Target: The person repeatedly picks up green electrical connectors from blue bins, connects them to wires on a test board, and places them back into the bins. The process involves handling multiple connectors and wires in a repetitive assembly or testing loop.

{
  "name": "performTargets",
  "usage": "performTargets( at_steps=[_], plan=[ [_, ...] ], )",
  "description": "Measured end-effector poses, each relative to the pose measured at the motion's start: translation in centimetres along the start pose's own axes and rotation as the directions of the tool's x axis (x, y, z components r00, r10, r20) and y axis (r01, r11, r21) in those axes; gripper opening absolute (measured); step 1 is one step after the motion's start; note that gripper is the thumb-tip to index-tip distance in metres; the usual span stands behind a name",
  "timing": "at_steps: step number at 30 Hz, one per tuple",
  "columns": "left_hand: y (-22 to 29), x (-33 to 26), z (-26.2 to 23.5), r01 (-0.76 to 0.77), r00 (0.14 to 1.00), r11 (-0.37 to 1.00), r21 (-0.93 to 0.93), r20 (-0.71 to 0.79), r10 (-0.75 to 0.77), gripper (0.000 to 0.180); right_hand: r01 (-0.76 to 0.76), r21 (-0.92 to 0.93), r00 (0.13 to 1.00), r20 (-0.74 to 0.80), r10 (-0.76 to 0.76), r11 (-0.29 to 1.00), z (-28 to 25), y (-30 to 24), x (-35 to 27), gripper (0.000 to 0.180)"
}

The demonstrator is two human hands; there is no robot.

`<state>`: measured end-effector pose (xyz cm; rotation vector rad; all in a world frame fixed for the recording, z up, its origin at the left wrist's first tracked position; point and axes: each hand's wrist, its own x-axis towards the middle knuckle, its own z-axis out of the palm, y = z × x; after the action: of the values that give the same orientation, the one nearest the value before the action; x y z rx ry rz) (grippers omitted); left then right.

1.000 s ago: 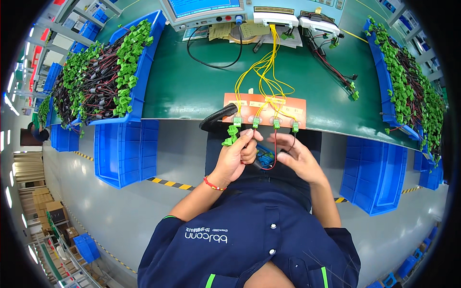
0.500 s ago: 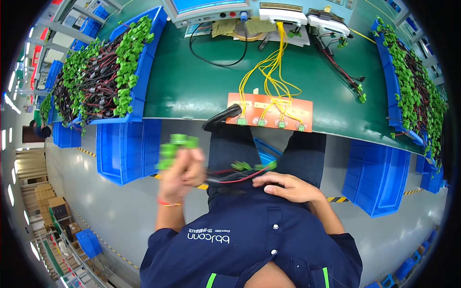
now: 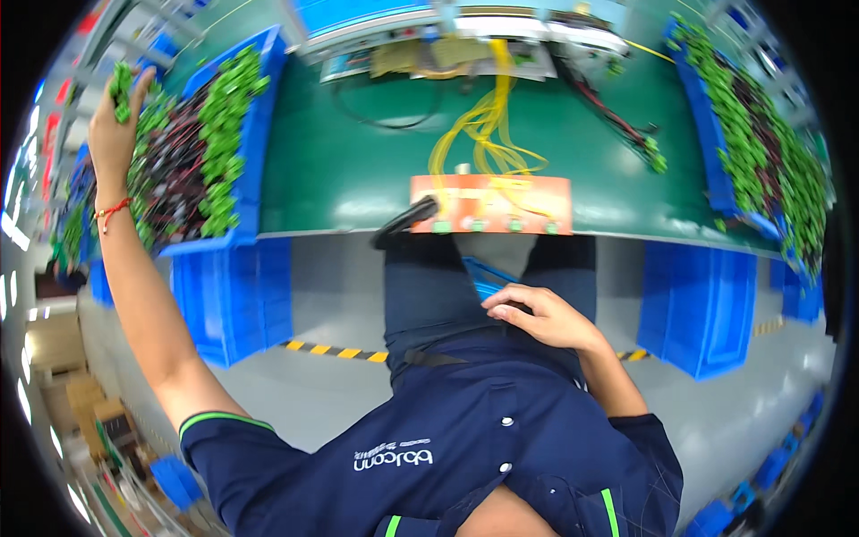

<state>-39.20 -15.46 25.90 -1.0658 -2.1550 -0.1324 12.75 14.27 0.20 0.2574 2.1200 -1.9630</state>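
Observation:
My left hand (image 3: 114,125) is stretched out to the far left, over the outer part of a blue bin (image 3: 255,134) heaped with wire harnesses (image 3: 183,134). Green connectors (image 3: 122,92) show between its thumb and fingers; whatever wires hang from them cannot be told from the pile. Above my lap rests my right hand (image 3: 541,315), its fingers stretched and slightly bent, with nothing seen in them. In front of me at the table edge lies an orange board (image 3: 492,201), with yellow wires (image 3: 488,134) running to green sockets along its near side.
A second blue bin (image 3: 702,134) full of green-ended harnesses stands at the right. One loose harness (image 3: 626,130) lies on the green table (image 3: 349,170). Instruments (image 3: 376,20) line the back. Blue crates (image 3: 228,300) (image 3: 693,309) are below the table.
My left hand has swung from above my lap out to the left bin, carrying the green connectors. The dark and red wires have left my lap. My right hand has hardly moved.

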Motion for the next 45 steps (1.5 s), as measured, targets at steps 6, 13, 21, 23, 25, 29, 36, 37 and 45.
performTargets(
  at_steps=[6, 13, 21, 23, 25, 29, 36, 37, 45],
  plan=[
    [-3.8, -2.1, 15.8, 0.364, 0.876, 0.887, -0.282, 0.428, -0.223, 0.071, -0.001, -0.131, 0.970, -0.243, -0.031, 0.991, -5.4, -0.4, -4.6, 0.027],
    [-0.3, 0.0, 14.6, 0.491, 0.799, 0.755, -0.435, 0.569, -0.192, 0.061, 0.064, -0.264, 0.585, -0.771, -0.251, 0.962, -15.8, -4.6, -13.3, 0.026],
    [8.8, -8.6, 6.3, 0.377, 0.920, 0.728, -0.572, 0.139, -0.367, 0.040, -0.346, -0.672, 0.259, -0.740, -0.621, 0.655, -36.0, -6.4, -16.8, 0.030],
    [11.8, -11.3, 3.6, 0.399, 0.905, 0.696, -0.597, 0.135, -0.403, 0.039, -0.425, -0.692, 0.454, -0.721, -0.524, 0.584, -42.6, -5.8, -16.9, 0.030],
    [14.4, -14.4, 2.7, 0.441, 0.885, 0.662, -0.605, 0.169, -0.435, 0.037, -0.493, -0.699, 0.582, -0.707, -0.402, 0.517, -47.4, -6.0, -16.9, 0.031],
    [20.4, -18.6, -0.5, 0.457, 0.870, 0.586, -0.669, 0.201, -0.450, 0.037, -0.504, -0.758, 0.693, -0.641, -0.330, 0.414, -54.2, -4.5, -16.4, 0.035],
    [23.7, -22.1, -4.5, 0.421, 0.898, 0.713, -0.560, 0.146, -0.415, 0.034, -0.645, -0.667, 0.463, -0.729, -0.504, 0.373, -51.1, -6.1, -13.8, 0.032],
    [24.2, -21.8, -4.1, 0.406, 0.903, 0.706, -0.580, 0.136, -0.408, 0.034, -0.579, -0.740, 0.374, -0.615, -0.695, 0.342, -51.7, -5.7, -15.7, 0.032],
    [31.4, -19.3, -1.0, 0.259, 0.961, 0.526, -0.810, 0.161, -0.225, 0.030, 0.583, -0.591, 0.194, -0.564, -0.802, 0.557, -32.8, -16.8, -18.0, 0.040]
  ],
)
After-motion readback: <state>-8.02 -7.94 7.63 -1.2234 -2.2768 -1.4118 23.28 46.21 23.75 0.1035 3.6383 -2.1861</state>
